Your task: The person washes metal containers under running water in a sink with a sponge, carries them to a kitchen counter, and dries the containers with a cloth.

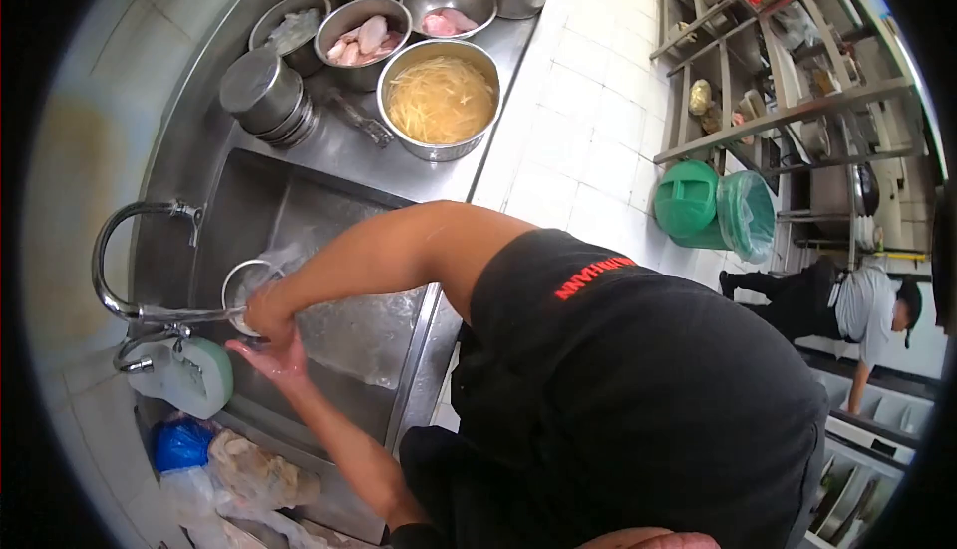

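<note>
Presently, the right grip is at the round metal bowl, over the sink; its fingers are hidden, so I cannot tell if it is closed on the rim. The left grip is open, with wet palm showing, just beside the right one. Water runs from the curved faucet toward both grips. Near the left grip stands a translucent green jug. Well apart from the grips, on the steel surface, is a pot of pale yellow shreds in liquid.
</note>
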`<state>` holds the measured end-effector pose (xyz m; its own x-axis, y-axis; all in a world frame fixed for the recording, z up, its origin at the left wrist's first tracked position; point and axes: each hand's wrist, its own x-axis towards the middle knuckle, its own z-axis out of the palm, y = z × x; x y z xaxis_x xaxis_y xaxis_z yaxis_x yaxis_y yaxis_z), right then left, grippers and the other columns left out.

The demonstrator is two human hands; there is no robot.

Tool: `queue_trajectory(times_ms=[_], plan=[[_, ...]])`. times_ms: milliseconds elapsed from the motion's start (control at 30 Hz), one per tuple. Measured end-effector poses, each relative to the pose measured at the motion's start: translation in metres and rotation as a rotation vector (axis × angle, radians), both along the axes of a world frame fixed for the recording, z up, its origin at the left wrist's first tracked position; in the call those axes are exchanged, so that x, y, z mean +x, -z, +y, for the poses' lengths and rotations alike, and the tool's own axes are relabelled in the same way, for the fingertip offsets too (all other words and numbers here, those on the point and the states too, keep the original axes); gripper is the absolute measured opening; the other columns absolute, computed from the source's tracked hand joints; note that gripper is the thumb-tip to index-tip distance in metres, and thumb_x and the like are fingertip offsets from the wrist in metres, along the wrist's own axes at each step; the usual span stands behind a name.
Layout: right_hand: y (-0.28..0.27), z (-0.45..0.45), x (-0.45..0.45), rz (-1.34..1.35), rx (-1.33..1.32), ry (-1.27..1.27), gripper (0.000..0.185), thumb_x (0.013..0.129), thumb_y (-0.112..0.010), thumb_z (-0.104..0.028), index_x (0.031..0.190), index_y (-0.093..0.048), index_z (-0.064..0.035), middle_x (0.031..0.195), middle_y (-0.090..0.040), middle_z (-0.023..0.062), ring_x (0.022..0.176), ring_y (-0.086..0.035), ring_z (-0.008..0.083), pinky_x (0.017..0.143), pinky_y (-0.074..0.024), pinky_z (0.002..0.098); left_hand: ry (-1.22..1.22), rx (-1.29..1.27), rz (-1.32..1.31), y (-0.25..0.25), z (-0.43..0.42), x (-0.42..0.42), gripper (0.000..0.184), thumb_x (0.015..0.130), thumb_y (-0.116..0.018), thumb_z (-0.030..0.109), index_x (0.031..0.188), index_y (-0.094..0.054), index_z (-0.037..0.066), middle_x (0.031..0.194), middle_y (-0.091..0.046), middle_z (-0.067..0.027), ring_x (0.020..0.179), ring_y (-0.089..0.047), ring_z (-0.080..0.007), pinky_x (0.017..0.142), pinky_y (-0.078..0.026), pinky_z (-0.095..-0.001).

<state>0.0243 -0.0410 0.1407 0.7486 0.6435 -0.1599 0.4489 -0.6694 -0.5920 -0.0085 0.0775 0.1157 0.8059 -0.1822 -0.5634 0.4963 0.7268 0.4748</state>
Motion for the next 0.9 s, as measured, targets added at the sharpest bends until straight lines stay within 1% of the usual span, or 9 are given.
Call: queue_trajectory(times_ms=[133, 200, 233, 300, 467, 567, 767, 833, 900], plan=[[-0.024, -0.005, -0.008, 0.577, 0.565, 0.643, 0.034, 0.061, -0.064, -0.019, 0.09, -0.068, -0.0018, 0.089, -0.066, 0.0189, 0.077, -0.065, 0.0345, 0.071, -0.052, 0.0407, -0.112, 0.014, -0.14, 0.038, -0.003, 0.0, 0.072, 0.083, -0.052, 0.058, 0.134, -0.039, 0.008, 0.134, -0.043, -0.0128, 0.123, -0.042, -0.0287, 0.101, -0.033, -0.0542], [0.042, 0.025, -0.008, 0.261, 0.551, 0.606, 0.041, 0.06, -0.066, -0.02, 0.097, -0.066, -0.0042, 0.085, -0.066, 0.0215, 0.084, -0.064, 0.0345, 0.072, -0.0503, 0.0419, -0.068, -0.01, -0.174, 0.051, 0.006, 0.01, 0.067, 0.086, -0.051, 0.056, 0.132, -0.04, 0.009, 0.132, -0.044, -0.0132, 0.122, -0.042, -0.0279, 0.1, -0.034, -0.0523], [0.057, 0.023, -0.018, -0.033, 0.356, 0.354, 0.043, 0.062, -0.065, -0.021, 0.101, -0.065, -0.0035, 0.085, -0.066, 0.0212, 0.084, -0.064, 0.0348, 0.074, -0.0491, 0.042, 0.043, -0.036, -0.147, 0.047, 0.014, 0.009, 0.063, 0.087, -0.05, 0.054, 0.131, -0.042, 0.009, 0.131, -0.044, -0.0132, 0.121, -0.043, -0.0272, 0.1, -0.035, -0.0501], [0.07, 0.006, -0.02, -0.015, 0.027, 0.002, 0.038, 0.061, -0.068, -0.022, 0.094, -0.066, -0.0034, 0.09, -0.066, 0.0189, 0.087, -0.063, 0.0359, 0.075, -0.0486, 0.0431, -0.012, 0.313, -0.073, 0.01, -0.005, -0.009, 0.055, 0.086, -0.052, 0.053, 0.119, -0.052, 0.009, 0.118, -0.056, -0.0078, 0.107, -0.054, -0.0269, 0.092, -0.043, -0.0458], [0.024, -0.022, -0.006, 0.357, 0.171, 0.285, 0.039, 0.062, -0.071, -0.022, 0.091, -0.065, 0.0039, 0.093, -0.065, 0.0229, 0.088, -0.063, 0.0351, 0.069, -0.0506, 0.0423, 0.123, 0.241, -0.082, 0.052, 0.024, 0.003, 0.054, 0.089, -0.048, 0.052, 0.125, -0.048, 0.012, 0.12, -0.053, -0.0077, 0.111, -0.051, -0.0255, 0.092, -0.042, -0.0441], [0.03, -0.004, 0.004, 0.657, 0.635, 0.67, 0.041, 0.062, -0.07, -0.02, 0.094, -0.064, 0.0052, 0.093, -0.065, 0.0242, 0.089, -0.064, 0.0336, 0.07, -0.0516, 0.039, -0.037, 0.204, -0.263, 0.029, 0.01, -0.003, 0.058, 0.088, -0.048, 0.055, 0.125, -0.048, 0.011, 0.121, -0.052, -0.009, 0.112, -0.05, -0.0266, 0.093, -0.041, -0.0443], [0.01, 0.007, -0.013, 0.468, 0.463, 0.385, 0.045, 0.061, -0.068, -0.024, 0.094, -0.063, 0.0074, 0.091, -0.065, 0.0231, 0.087, -0.064, 0.0315, 0.071, -0.0523, 0.0357, -0.06, -0.004, -0.11, 0.02, 0.003, -0.008, 0.064, 0.084, -0.049, 0.057, 0.127, -0.045, 0.01, 0.128, -0.047, -0.0139, 0.117, -0.046, -0.0307, 0.096, -0.039, -0.0472], [0.023, 0.016, -0.014, 0.176, 0.099, 0.019, 0.046, 0.061, -0.068, -0.027, 0.091, -0.064, 0.0076, 0.088, -0.066, 0.0217, 0.085, -0.065, 0.0292, 0.072, -0.0519, 0.0347, 0.108, -0.14, -0.032, 0.018, 0.016, -0.004, 0.066, 0.082, -0.051, 0.056, 0.13, -0.042, 0.011, 0.131, -0.043, -0.0161, 0.123, -0.04, -0.0315, 0.097, -0.038, -0.0493], [0.006, 0.001, -0.012, 0.298, -0.039, 0.01, 0.04, 0.062, -0.068, -0.027, 0.087, -0.067, 0.0047, 0.083, -0.067, 0.0194, 0.081, -0.067, 0.0267, 0.072, -0.0516, 0.034, 0.171, -0.023, 0.14, 0.002, 0.012, -0.013, 0.063, 0.085, -0.048, 0.048, 0.133, -0.038, 0.009, 0.138, -0.034, -0.0188, 0.129, -0.031, -0.0315, 0.099, -0.036, -0.0473]])
